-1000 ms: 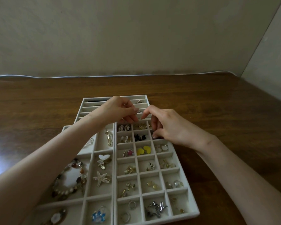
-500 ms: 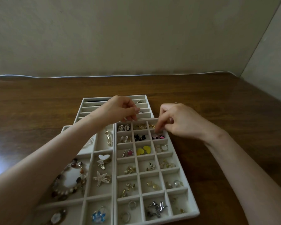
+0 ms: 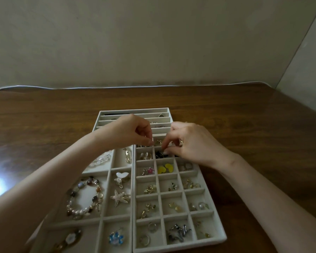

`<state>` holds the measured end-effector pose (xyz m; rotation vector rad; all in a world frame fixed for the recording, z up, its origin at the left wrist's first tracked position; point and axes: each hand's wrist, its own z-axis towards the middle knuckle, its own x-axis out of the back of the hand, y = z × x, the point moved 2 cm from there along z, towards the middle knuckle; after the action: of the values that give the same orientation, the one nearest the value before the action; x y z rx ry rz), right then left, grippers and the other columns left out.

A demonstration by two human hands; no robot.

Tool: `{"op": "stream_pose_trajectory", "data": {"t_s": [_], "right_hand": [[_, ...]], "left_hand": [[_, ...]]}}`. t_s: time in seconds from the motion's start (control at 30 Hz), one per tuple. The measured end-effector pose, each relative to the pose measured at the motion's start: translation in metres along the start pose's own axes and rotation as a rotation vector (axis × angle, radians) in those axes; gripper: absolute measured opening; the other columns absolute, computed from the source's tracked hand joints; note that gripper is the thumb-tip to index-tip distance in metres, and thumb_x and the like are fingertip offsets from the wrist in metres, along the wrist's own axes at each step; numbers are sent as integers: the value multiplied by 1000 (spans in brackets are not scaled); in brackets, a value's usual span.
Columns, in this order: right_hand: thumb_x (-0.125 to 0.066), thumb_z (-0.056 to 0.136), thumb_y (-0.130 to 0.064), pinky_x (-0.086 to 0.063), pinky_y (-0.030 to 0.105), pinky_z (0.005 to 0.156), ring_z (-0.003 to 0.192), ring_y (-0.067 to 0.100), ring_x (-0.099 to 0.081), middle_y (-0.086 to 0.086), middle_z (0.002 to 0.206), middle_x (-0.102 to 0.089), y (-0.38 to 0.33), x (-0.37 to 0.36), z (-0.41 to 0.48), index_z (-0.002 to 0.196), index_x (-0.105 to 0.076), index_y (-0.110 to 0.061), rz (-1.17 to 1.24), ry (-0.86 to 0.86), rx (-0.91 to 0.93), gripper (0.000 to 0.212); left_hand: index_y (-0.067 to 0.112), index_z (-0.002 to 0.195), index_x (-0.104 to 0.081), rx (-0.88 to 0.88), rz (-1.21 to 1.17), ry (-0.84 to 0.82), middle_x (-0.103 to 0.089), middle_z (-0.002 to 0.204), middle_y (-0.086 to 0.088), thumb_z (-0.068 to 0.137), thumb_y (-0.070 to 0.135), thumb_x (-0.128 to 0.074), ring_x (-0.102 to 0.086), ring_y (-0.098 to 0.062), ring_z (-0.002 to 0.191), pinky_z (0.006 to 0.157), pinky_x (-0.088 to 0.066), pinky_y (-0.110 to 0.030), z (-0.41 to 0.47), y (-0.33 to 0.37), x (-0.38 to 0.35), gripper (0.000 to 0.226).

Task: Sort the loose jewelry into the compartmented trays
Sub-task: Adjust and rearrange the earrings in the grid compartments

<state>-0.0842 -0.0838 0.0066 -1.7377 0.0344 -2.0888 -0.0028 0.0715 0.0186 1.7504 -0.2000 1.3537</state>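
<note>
My left hand (image 3: 131, 132) hovers over the far end of the small-compartment tray (image 3: 217, 219), thumb and forefinger pinched together on a small jewelry piece that is mostly hidden. Close beside it, my right hand (image 3: 192, 143) wears a ring. Its curled fingertips dip to the divider by the black earrings (image 3: 160, 155) in the second row. Whether they hold anything is hidden. Further compartments hold yellow heart earrings (image 3: 165, 168), a pink flower piece (image 3: 149, 170) and silver rings (image 3: 151, 226).
A left tray (image 3: 106, 171) with larger compartments holds a beaded bracelet (image 3: 84, 198), a starfish clip (image 3: 119, 197) and a blue flower piece (image 3: 115, 237). A slotted ring tray (image 3: 135, 112) lies behind. All rest on a brown wooden table (image 3: 244, 115) against a wall.
The hands have parted. My right hand dropped to the right-column compartments, then shifted left to the black earrings. My left hand came slightly nearer and lower, still pinching.
</note>
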Motion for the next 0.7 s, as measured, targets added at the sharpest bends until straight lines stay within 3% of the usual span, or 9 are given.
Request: {"op": "stream_pose_trajectory", "data": {"t_s": [0.1,0.37,0.47,0.6,0.7], "right_hand": [[-67,86,-32,-30,19,67,78,7,-49,-9,86,-50,-5,-3,1,98,-71,-26,-94,-12,-3,14],[-64,88,-32,-45,29,91,84,9,-51,-10,89,-49,-13,-7,3,99,-70,-21,-159,4,-30,16],[-66,86,-34,-44,23,81,82,6,-48,-12,88,-47,-11,-4,3,96,-69,-22,-132,-11,-43,15],[-66,86,-32,-40,16,72,79,2,-49,-14,89,-52,-3,3,2,91,-69,-24,-79,-2,-74,9],[-66,87,-31,-29,11,60,73,1,-46,-14,87,-51,1,5,3,90,-69,-25,-61,-14,-94,8]], "left_hand": [[23,77,-64,-12,29,45,-63,70,6,81,22,-70,-55,-6,64,66,-47,-23,-5,-4,-6,7],[23,79,-63,-84,-32,274,-64,74,8,84,17,-67,-59,-5,71,66,-48,-18,-5,-18,-18,9],[27,78,-61,-147,-24,310,-63,75,12,83,14,-67,-58,-3,73,63,-44,-11,-8,-18,-21,15],[22,80,-64,-229,-15,281,-61,79,12,82,16,-69,-56,-6,77,64,-44,-12,-9,-16,-24,8],[23,81,-64,-297,50,255,-55,84,12,82,34,-66,-53,-5,77,65,-43,-12,-11,-15,-25,11]]}}
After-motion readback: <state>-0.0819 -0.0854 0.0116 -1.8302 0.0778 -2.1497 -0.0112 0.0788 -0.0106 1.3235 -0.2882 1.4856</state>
